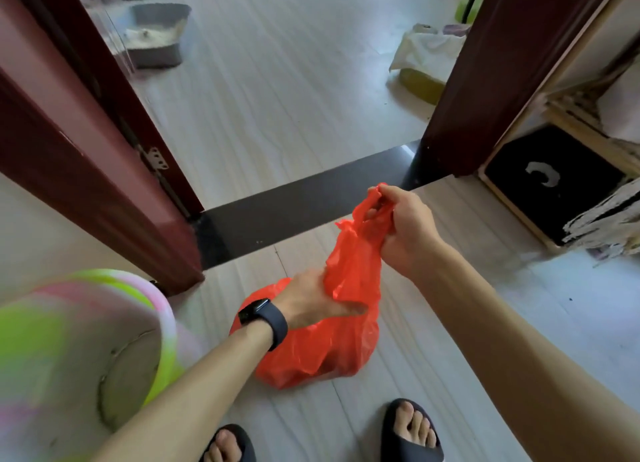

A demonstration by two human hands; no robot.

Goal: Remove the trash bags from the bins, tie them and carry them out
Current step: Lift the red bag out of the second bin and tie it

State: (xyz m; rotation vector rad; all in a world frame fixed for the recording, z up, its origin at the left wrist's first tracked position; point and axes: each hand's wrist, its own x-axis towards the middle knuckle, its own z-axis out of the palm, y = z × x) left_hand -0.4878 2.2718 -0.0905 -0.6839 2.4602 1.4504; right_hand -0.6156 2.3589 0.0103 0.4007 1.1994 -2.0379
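Note:
A filled red trash bag (322,350) sits on the pale floor just ahead of my feet. My right hand (405,229) grips the bag's gathered handles and pulls them up and to the right. My left hand (311,302), with a dark watch on its wrist, holds the bag's neck lower down; its fingers are partly hidden behind the red plastic. At the lower left stands a green and pink bin (79,350) with no bag in it, blurred. Beyond the doorway, a second bin (420,80) with a white liner stands at the right.
A dark threshold strip (294,205) crosses an open doorway with dark red door frames (485,80) on both sides. A grey litter tray (156,35) lies beyond at the left. A black-fronted box (554,184) and shelving stand at the right. My slippered feet (412,430) are at the bottom.

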